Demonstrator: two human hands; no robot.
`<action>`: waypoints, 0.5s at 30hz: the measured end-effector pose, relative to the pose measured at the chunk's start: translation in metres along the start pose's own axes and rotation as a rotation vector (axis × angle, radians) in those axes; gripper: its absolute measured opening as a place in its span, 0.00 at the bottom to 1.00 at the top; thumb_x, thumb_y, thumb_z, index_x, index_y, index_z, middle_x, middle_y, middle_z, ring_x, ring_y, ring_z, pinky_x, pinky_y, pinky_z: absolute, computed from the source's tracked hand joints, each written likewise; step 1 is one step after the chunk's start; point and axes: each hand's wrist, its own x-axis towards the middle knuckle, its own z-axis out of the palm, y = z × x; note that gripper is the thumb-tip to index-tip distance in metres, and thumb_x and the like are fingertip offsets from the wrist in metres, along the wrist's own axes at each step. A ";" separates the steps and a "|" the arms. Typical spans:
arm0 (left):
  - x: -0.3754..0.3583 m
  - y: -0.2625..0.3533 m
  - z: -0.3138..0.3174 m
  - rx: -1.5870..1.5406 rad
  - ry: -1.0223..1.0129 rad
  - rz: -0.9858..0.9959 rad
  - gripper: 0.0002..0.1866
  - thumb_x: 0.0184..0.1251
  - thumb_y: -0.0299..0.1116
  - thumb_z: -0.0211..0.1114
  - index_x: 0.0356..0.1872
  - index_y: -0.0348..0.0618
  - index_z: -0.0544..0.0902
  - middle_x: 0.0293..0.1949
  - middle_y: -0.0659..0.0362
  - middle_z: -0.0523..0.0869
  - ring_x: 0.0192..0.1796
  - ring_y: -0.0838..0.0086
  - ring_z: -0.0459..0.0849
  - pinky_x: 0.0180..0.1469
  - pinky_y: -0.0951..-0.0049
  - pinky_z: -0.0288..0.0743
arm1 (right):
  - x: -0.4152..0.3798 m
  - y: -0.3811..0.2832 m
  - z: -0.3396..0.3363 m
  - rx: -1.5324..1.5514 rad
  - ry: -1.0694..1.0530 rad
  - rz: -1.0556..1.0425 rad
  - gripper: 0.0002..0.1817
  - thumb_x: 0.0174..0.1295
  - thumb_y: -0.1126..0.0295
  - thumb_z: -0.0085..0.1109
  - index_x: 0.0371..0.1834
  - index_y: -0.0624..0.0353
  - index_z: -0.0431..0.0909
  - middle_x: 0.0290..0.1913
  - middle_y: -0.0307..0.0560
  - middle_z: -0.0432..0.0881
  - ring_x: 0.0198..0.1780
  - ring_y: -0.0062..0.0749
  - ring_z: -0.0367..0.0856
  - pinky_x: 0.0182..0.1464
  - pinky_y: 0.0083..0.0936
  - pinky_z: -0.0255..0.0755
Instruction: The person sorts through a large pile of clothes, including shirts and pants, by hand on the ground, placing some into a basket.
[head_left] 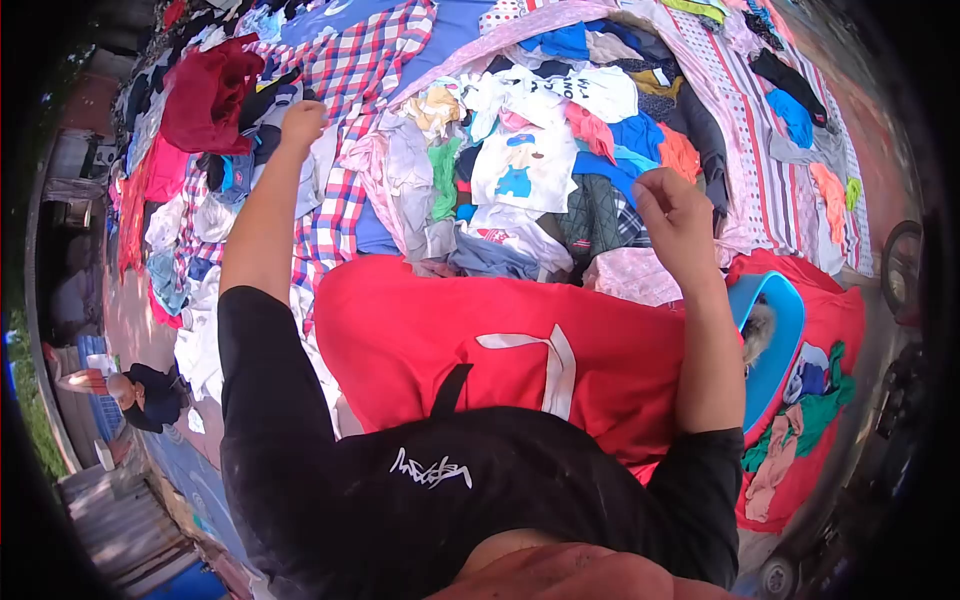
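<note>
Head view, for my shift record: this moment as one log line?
left hand: near maroon cloth | right hand: fingers curled, over clothes | blue basin: at right

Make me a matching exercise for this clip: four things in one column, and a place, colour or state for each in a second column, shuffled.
Column 1
1. Light blue basin
2. Black T-shirt
3. Checked cloth
4. Left hand

Column 2
A. On the person's upper body, with white lettering on it
B. Raised, near the dark red garment
C. Beside the right forearm, with something grey inside
D. Red, white and blue

Right pairs: 1-C, 2-A, 3-D, 4-B
</note>
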 end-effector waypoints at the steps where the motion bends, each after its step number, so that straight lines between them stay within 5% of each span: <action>1: -0.002 -0.020 0.054 0.067 -0.104 0.031 0.12 0.63 0.36 0.68 0.42 0.40 0.88 0.30 0.58 0.88 0.30 0.74 0.87 0.29 0.71 0.77 | 0.000 0.000 0.002 -0.023 -0.017 -0.023 0.05 0.66 0.73 0.64 0.38 0.64 0.80 0.29 0.47 0.82 0.28 0.29 0.80 0.31 0.27 0.72; 3: -0.017 -0.032 0.152 0.318 -0.306 0.064 0.13 0.60 0.40 0.66 0.32 0.40 0.90 0.30 0.50 0.89 0.29 0.65 0.88 0.33 0.64 0.81 | -0.003 0.001 0.006 -0.069 -0.050 -0.065 0.05 0.65 0.73 0.65 0.38 0.64 0.80 0.30 0.49 0.82 0.28 0.34 0.81 0.31 0.29 0.73; 5: -0.038 -0.030 0.233 0.569 -0.405 0.374 0.15 0.58 0.41 0.64 0.31 0.39 0.89 0.37 0.44 0.89 0.43 0.49 0.88 0.48 0.54 0.81 | -0.005 -0.002 0.008 -0.132 -0.127 -0.062 0.06 0.64 0.73 0.65 0.37 0.63 0.80 0.32 0.52 0.83 0.31 0.44 0.83 0.33 0.35 0.75; 6: -0.053 -0.028 0.268 0.586 -0.369 0.536 0.15 0.59 0.40 0.64 0.35 0.39 0.88 0.39 0.43 0.89 0.45 0.50 0.88 0.49 0.53 0.81 | -0.006 -0.001 0.009 -0.145 -0.160 -0.062 0.06 0.63 0.72 0.65 0.37 0.62 0.80 0.33 0.52 0.83 0.32 0.45 0.84 0.34 0.36 0.75; 7: -0.058 -0.028 0.303 0.673 -0.484 0.478 0.18 0.62 0.43 0.68 0.45 0.39 0.87 0.56 0.42 0.85 0.53 0.50 0.86 0.55 0.55 0.79 | -0.007 0.001 0.010 -0.157 -0.194 -0.061 0.06 0.63 0.72 0.65 0.37 0.62 0.80 0.33 0.52 0.83 0.32 0.47 0.84 0.34 0.37 0.75; 9: -0.082 -0.020 0.356 0.730 -0.472 0.669 0.17 0.64 0.39 0.66 0.48 0.38 0.85 0.70 0.41 0.73 0.58 0.50 0.85 0.59 0.53 0.79 | -0.008 0.004 0.011 -0.216 -0.270 -0.086 0.07 0.62 0.71 0.65 0.38 0.61 0.80 0.34 0.52 0.83 0.34 0.50 0.84 0.36 0.41 0.77; 12: -0.092 0.013 0.407 0.842 -0.667 0.592 0.18 0.65 0.32 0.62 0.53 0.35 0.82 0.79 0.39 0.55 0.57 0.48 0.86 0.59 0.53 0.79 | -0.008 0.002 0.012 -0.261 -0.345 -0.105 0.08 0.60 0.71 0.66 0.39 0.61 0.80 0.34 0.51 0.82 0.36 0.50 0.84 0.37 0.42 0.78; 15: -0.069 0.011 0.449 0.759 -0.584 0.604 0.18 0.65 0.32 0.62 0.53 0.35 0.82 0.79 0.36 0.53 0.56 0.48 0.86 0.58 0.53 0.80 | -0.008 0.007 0.010 -0.229 -0.376 -0.099 0.09 0.60 0.70 0.67 0.40 0.62 0.80 0.35 0.51 0.82 0.36 0.49 0.84 0.37 0.41 0.78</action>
